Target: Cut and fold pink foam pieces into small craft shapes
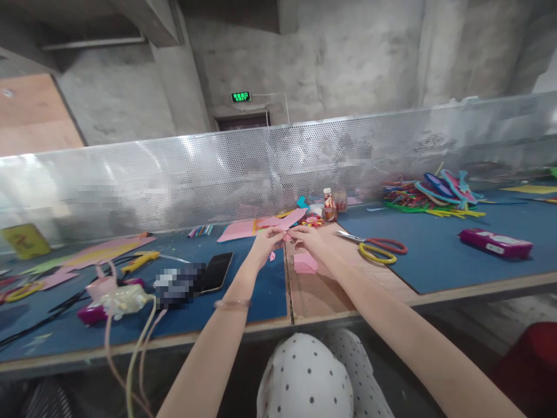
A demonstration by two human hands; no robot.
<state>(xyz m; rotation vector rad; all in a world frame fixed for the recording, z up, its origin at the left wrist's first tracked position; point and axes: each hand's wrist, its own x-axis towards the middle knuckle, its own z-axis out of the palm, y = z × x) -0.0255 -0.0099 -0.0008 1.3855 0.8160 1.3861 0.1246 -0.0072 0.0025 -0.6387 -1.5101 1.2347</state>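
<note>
Both hands meet over the middle of the table, fingers pinched around a small piece of pink paper [286, 237]. My left hand [266, 244] grips its left side; my right hand [310, 241] grips the right. Just below them a square of pink paper [305, 263] lies on the bare wooden strip. A small pink scrap [272, 256] is beside my left hand. Larger pink sheets [237, 230] lie beyond the fingers. Scissors [374, 248] with red and yellow handles rest to the right of my right hand, blades apart.
A phone [217, 271], a yellow glue gun [141, 262] and a cloth bag with straps [124, 299] are on the left. A small bottle [329, 205] stands behind. Pipe cleaners [404, 197] and a purple packet [495, 242] lie right. A perforated metal screen [195, 174] borders the back.
</note>
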